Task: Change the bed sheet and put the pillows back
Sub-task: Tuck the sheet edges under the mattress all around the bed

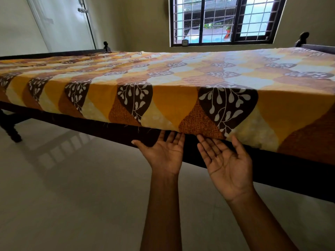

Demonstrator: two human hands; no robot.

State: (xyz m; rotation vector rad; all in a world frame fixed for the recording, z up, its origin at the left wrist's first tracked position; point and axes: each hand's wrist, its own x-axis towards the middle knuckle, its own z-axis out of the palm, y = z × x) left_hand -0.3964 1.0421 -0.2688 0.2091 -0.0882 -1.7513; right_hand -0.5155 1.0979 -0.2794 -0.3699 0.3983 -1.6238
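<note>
A bed sheet (163,78) patterned in yellow, brown and cream with leaf motifs covers the mattress and hangs over its near side. Under it runs the dark wooden bed frame (117,127). My left hand (163,153) and my right hand (224,163) are both palm-up with fingers spread. Their fingertips reach under the sheet's lower edge where mattress meets frame. Neither hand grips anything that I can see. No pillows are in view.
Glossy pale floor tiles (72,187) stretch before the bed. A turned bed leg (12,131) stands at the left. A barred window (226,20) is in the far wall, a white door (63,22) at the back left, and bedposts (302,38) at the far corners.
</note>
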